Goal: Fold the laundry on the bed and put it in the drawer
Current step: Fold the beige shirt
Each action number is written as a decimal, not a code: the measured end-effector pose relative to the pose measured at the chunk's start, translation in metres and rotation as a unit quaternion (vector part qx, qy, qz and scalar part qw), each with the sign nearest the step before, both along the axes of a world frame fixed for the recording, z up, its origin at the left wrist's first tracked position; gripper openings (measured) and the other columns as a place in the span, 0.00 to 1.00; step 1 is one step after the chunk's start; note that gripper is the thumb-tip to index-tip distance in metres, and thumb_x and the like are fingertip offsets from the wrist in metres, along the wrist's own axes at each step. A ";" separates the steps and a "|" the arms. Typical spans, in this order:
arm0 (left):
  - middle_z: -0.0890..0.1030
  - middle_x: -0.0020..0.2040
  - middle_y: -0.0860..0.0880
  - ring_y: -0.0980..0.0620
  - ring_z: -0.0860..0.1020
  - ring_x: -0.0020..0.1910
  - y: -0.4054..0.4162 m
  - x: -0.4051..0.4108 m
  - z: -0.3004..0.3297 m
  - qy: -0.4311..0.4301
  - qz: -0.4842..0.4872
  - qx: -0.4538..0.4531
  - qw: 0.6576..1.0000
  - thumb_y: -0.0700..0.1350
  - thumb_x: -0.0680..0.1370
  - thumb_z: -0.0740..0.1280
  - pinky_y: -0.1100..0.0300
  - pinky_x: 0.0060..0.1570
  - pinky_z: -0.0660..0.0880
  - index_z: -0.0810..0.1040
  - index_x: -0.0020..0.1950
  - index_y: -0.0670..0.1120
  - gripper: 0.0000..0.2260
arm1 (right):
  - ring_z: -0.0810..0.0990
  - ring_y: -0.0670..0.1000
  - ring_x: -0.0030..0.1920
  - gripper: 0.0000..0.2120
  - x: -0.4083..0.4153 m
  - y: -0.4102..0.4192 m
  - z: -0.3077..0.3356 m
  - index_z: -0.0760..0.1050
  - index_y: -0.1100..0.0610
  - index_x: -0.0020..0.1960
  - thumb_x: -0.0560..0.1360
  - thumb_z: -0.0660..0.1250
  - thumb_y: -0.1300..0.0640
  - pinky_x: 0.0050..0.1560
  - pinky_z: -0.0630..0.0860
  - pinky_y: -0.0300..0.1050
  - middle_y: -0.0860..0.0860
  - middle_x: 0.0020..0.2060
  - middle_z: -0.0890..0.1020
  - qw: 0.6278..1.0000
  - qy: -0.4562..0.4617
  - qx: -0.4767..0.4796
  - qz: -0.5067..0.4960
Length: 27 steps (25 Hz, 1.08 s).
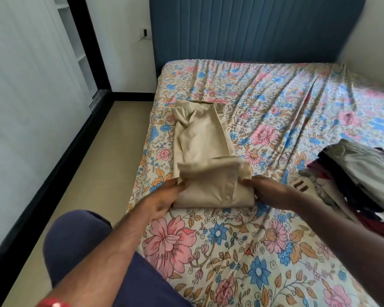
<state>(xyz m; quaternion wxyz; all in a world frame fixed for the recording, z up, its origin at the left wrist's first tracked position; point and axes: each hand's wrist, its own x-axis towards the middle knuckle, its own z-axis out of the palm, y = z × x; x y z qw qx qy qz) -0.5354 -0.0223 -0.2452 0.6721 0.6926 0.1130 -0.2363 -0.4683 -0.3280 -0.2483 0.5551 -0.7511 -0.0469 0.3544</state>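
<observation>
Beige trousers lie lengthwise on the floral bed sheet, waistband towards the headboard. Their near end is doubled over into a thick fold. My left hand grips the left edge of that fold, fingers curled round the cloth. At the fold's right edge, my right hand pinches the lifted top layer. A heap of unfolded laundry in grey, dark and red lies at the right side of the bed. No drawer is in view.
A blue padded headboard stands behind the bed. Beige floor runs along the bed's left side beside a white wardrobe with a black base. My knee in dark blue cloth is at the bed's near left edge.
</observation>
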 end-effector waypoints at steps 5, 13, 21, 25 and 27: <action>0.83 0.46 0.47 0.49 0.80 0.48 -0.026 0.005 -0.022 -0.033 0.187 0.056 0.980 0.52 0.81 0.69 0.60 0.44 0.73 0.81 0.51 0.49 0.08 | 0.86 0.63 0.53 0.34 0.008 0.022 -0.021 0.80 0.63 0.62 0.69 0.77 0.37 0.62 0.80 0.60 0.60 0.53 0.86 0.986 0.039 0.018 -0.164; 0.75 0.32 0.48 0.52 0.73 0.30 -0.043 -0.005 -0.038 -0.119 0.318 0.199 0.919 0.48 0.84 0.62 0.61 0.29 0.64 0.74 0.37 0.44 0.17 | 0.83 0.51 0.39 0.24 -0.025 0.069 -0.039 0.81 0.54 0.52 0.83 0.56 0.37 0.43 0.82 0.52 0.50 0.40 0.84 0.894 -0.241 -0.218 -0.310; 0.77 0.33 0.49 0.50 0.76 0.32 -0.038 -0.008 -0.038 -0.159 0.331 0.241 0.898 0.49 0.83 0.64 0.61 0.28 0.64 0.76 0.38 0.46 0.15 | 0.82 0.51 0.42 0.24 -0.008 0.061 -0.036 0.82 0.55 0.54 0.82 0.60 0.37 0.45 0.80 0.47 0.51 0.45 0.85 0.902 -0.206 -0.220 -0.310; 0.83 0.44 0.46 0.46 0.80 0.42 -0.040 0.008 -0.040 -0.159 0.303 0.395 0.853 0.54 0.85 0.59 0.57 0.38 0.70 0.80 0.56 0.43 0.17 | 0.80 0.52 0.36 0.22 -0.007 0.068 -0.047 0.82 0.58 0.47 0.84 0.59 0.42 0.40 0.77 0.45 0.51 0.36 0.82 0.873 -0.234 -0.274 -0.327; 0.84 0.47 0.45 0.47 0.78 0.41 -0.034 0.017 -0.042 -0.137 0.275 0.437 0.845 0.53 0.85 0.58 0.56 0.41 0.69 0.80 0.59 0.44 0.16 | 0.80 0.52 0.36 0.21 -0.006 0.072 -0.049 0.81 0.57 0.46 0.83 0.61 0.42 0.39 0.75 0.44 0.51 0.36 0.82 0.864 -0.231 -0.292 -0.339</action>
